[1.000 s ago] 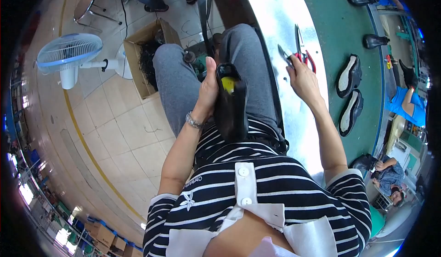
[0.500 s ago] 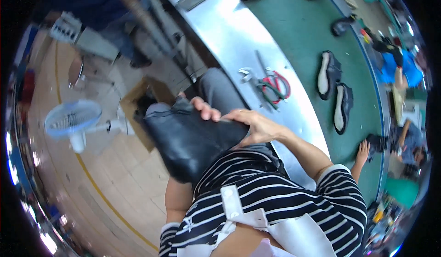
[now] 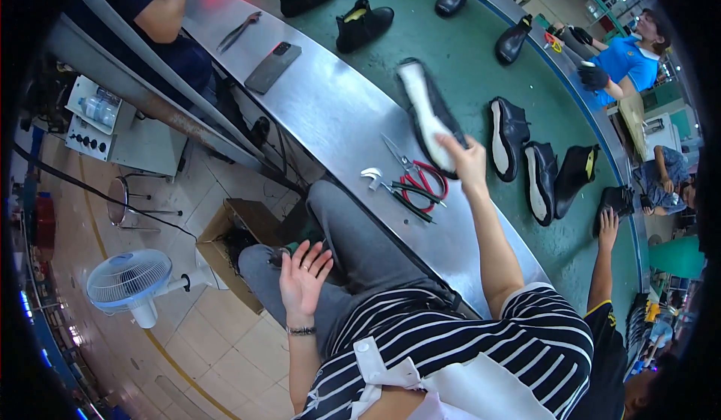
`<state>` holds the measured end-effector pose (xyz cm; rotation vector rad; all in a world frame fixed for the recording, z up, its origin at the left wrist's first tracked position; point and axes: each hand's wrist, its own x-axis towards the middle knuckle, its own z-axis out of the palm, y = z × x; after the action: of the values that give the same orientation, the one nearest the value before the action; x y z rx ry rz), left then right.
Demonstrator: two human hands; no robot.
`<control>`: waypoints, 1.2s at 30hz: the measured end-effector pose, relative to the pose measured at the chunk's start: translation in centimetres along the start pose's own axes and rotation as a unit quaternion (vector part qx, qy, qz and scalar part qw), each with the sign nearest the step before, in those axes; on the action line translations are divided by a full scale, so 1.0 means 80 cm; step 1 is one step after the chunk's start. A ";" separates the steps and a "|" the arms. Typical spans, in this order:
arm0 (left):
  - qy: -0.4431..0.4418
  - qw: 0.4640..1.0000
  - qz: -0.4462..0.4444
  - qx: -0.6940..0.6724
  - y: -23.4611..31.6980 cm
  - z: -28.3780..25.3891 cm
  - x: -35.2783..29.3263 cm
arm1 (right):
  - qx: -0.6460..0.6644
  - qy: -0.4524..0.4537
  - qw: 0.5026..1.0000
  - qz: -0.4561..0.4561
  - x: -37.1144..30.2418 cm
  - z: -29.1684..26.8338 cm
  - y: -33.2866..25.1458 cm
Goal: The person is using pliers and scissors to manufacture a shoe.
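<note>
My right hand (image 3: 467,163) grips a black boot (image 3: 432,108) at one end, its pale sole facing up and its outline slightly blurred. The boot is over the border between the shiny metal ledge (image 3: 342,108) and the green work surface (image 3: 481,63). Above my lap, my left hand (image 3: 303,276) is empty, palm up with the fingers apart. On the ledge, below the boot, lie red-handled scissors (image 3: 424,183), dark green-handled pliers (image 3: 411,201) and a small metal-headed tool (image 3: 372,176).
Black boots (image 3: 508,135) lie and stand on the green surface, several in all. A phone (image 3: 274,67) and tweezers (image 3: 240,31) rest on the ledge. A co-worker's hand (image 3: 607,223) touches a boot at right. Below left are a cardboard box (image 3: 251,221) and a fan (image 3: 131,281).
Both hands were at a black leather boot above my lap. Now my right hand holds a boot out over the work surface, and my left hand is off it. The view has shifted.
</note>
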<state>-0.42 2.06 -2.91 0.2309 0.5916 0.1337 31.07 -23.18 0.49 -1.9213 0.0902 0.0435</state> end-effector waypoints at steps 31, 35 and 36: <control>0.040 0.955 0.108 0.273 0.021 0.043 -0.037 | 0.078 -0.244 0.947 -0.195 0.158 0.130 -0.188; -0.088 0.891 0.165 0.414 0.024 0.103 -0.020 | 0.110 -0.321 0.921 -0.191 0.023 0.067 -0.263; -0.109 0.834 0.190 0.506 0.024 0.119 -0.017 | 0.103 -0.323 0.923 -0.180 -0.005 0.059 -0.270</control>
<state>3.72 1.97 5.99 1.3893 0.3302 0.1657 32.59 -11.34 19.06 -1.6002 -0.6752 0.4020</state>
